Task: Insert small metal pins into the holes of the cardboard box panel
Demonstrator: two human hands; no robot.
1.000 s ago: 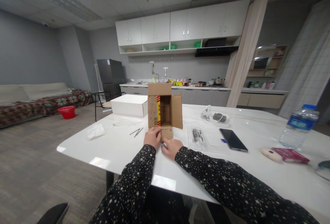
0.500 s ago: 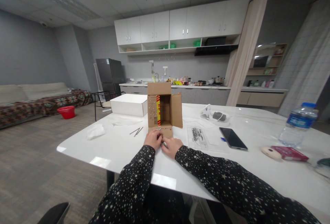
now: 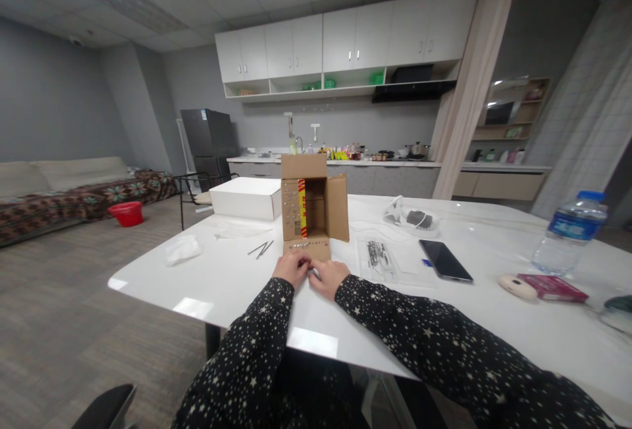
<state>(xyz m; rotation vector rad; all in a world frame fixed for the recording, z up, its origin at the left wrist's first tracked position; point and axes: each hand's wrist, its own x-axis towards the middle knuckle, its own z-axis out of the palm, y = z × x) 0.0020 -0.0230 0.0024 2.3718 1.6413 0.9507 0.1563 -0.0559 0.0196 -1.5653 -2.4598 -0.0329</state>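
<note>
Left hand point(image 3: 292, 268) and right hand point(image 3: 328, 279) sat fingertips close together, anything clamped between impossible to make out; just beyond, the open cardboard box point(image 3: 290, 208) stood upright, long axis vertical, left hand nearer

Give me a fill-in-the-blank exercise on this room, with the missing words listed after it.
1. The left hand and right hand are close together by the cardboard box, whose tape is red and ____.
2. The white box stands to the ____ of the cardboard box.
3. The bottle has a ____ cap.
4. The bucket on the floor is coloured ____.

Missing words: yellow; left; blue; red.
</note>
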